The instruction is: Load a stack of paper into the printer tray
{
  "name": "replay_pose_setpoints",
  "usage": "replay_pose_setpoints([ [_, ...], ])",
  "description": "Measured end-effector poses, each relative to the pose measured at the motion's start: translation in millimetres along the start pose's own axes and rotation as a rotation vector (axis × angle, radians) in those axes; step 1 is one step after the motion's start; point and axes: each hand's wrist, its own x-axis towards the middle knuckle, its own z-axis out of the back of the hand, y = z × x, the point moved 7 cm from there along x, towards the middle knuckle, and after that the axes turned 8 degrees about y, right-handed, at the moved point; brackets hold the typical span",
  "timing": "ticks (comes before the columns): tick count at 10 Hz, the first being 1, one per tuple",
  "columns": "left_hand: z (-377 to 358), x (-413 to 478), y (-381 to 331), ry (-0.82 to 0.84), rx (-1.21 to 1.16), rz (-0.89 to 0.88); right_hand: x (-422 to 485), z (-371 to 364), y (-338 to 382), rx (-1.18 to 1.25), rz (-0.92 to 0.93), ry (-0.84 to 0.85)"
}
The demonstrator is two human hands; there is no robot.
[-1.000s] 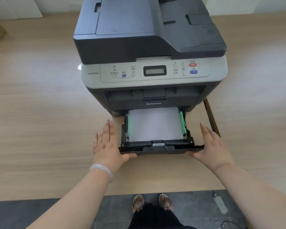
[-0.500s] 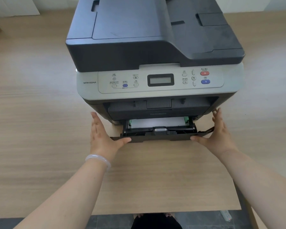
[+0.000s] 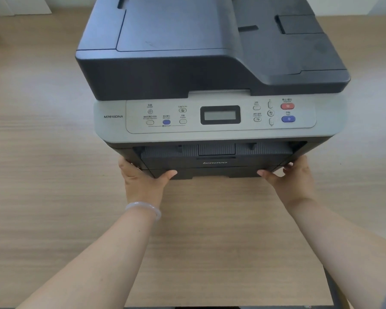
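While shut flush into the foot of the printer point(image 3: 210, 63), no view into the tray point(image 3: 214, 172): paper hidden inside, so impossible to check how squarely stacked. Judged stiff, light plastic, sliding on rails; likely to jam if pushed askew, so best pressed evenly at both ends of the front face, or pulled by what looks like a recess under its middle. Loose sheets inside judged floppy and slippery, prone to shifting with a hard shove. Left hand point(image 3: 140, 181) at the printer's lower left corner, thumb laid on the tray front, fingers spread along the side; grip released, pressing and clasping nothing. Right hand point(image 3: 292, 177) mirrored at the lower right corner, likewise spread and unclenched. Pale bracelet point(image 3: 143, 208) on the left wrist. Under the printer, wood-grain table point(image 3: 42, 175).
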Motion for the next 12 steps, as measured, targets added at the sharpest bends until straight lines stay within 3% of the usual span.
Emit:
replay_pose_setpoints([
  [4, 1.9, -19.6, -10.1, 0.043, 0.010, 0.052, -19.2, -2.6, 12.3, 0.124, -0.004, 0.035],
  [6, 1.0, -57.6, -26.7, 0.194, -0.009, 0.007, -66.0, -4.8, 24.7, 0.030, 0.018, 0.162],
  [7, -5.1, -86.7, -41.7, 0.344, 0.106, -0.020, -90.1, -12.8, 36.4, -0.128, 0.023, 0.265],
  [9, 13.7, -116.5, -110.0, 0.410, 0.192, -0.228, -128.8, 1.6, 104.0, -0.075, 0.212, 0.323],
  [12, 81.1, -123.7, -268.3, 0.246, 0.157, -0.536, -154.4, 79.2, 259.6, -0.010, 0.560, 0.215],
])
